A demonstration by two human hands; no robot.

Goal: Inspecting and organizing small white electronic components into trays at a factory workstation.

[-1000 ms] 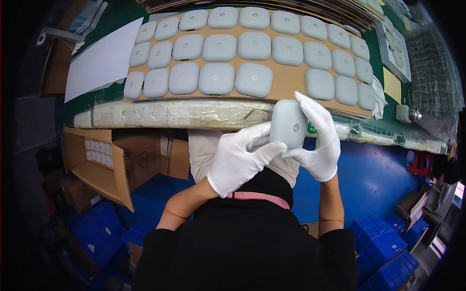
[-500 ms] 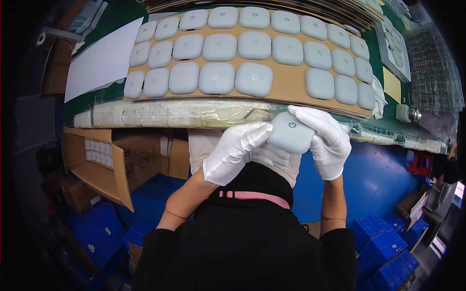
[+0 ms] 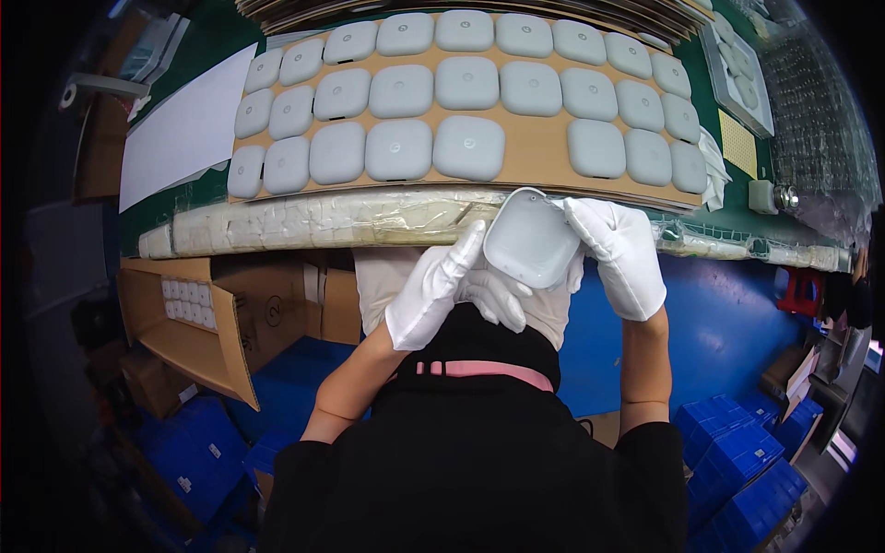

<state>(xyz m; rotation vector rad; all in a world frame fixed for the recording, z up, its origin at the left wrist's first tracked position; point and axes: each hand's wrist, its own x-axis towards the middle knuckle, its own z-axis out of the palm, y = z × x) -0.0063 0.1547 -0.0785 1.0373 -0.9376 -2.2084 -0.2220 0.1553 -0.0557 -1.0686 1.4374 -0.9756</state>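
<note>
A light grey, rounded-square plastic cover (image 3: 533,241) is held over the table's front edge, its hollow inner side facing me. My right hand (image 3: 622,253), in a white glove, pinches it by the right edge. My left hand (image 3: 452,286), gloved too, is beside its left edge with thumb and fingers spread apart; whether a fingertip touches the cover I cannot tell. Behind them, rows of similar grey covers (image 3: 399,149) lie outer side up on a brown cardboard sheet (image 3: 536,152). The front row has a gap right of its middle.
The table's front edge (image 3: 304,221) is padded and wrapped in clear tape. White paper (image 3: 184,129) lies at left, a white tray (image 3: 737,78) at right. An open carton (image 3: 230,341) holding small pale pieces stands lower left. Blue boxes (image 3: 728,442) are stacked lower right.
The cover has been turned over, from its outer face to its hollow inside. My left hand's fingers have come off it and spread. The view has shifted slightly.
</note>
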